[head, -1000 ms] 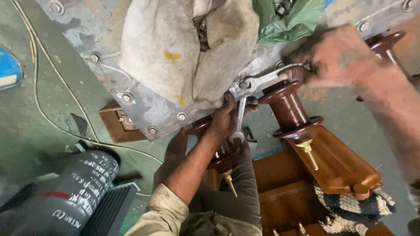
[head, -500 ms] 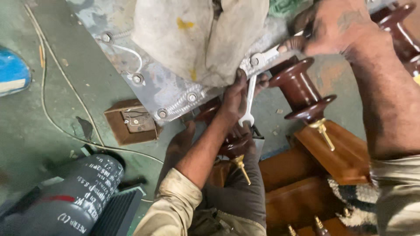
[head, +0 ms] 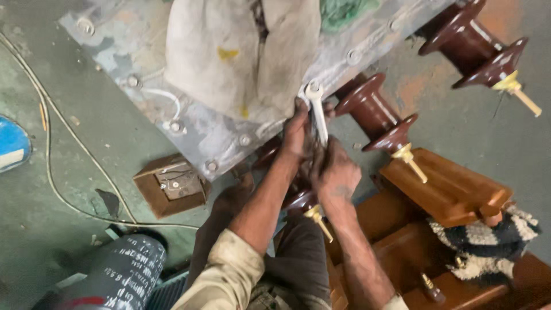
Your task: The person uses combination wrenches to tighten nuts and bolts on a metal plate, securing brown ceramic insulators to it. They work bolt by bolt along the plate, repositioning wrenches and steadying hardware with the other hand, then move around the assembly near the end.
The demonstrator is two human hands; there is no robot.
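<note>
A silver open-ended spanner [head: 316, 112] stands nearly upright at the edge of a grey bolted metal plate [head: 227, 140], its head against a bolt. My left hand [head: 295, 135] is closed around the spanner's shaft at the plate's rim. Just below it, my right hand [head: 336, 172] grips the spanner's lower end. The two hands touch each other. A brown ribbed ceramic insulator [head: 373, 112] with a brass stud sticks out directly to the right of the spanner. A second insulator's brass tip [head: 317, 218] shows under my wrists.
A dirty white cloth [head: 247, 51] and a green rag [head: 344, 11] lie on the plate. Another brown insulator [head: 476, 40] is at top right. Brown wooden blocks [head: 447, 189] and a striped cloth [head: 482, 241] sit right; a small brown box [head: 172, 186], a thin cable [head: 57, 178] and a grey cylinder [head: 120, 272] left.
My right hand left the second spanner at the upper right and came down onto the lower end of the spanner my left hand holds. The view shifted.
</note>
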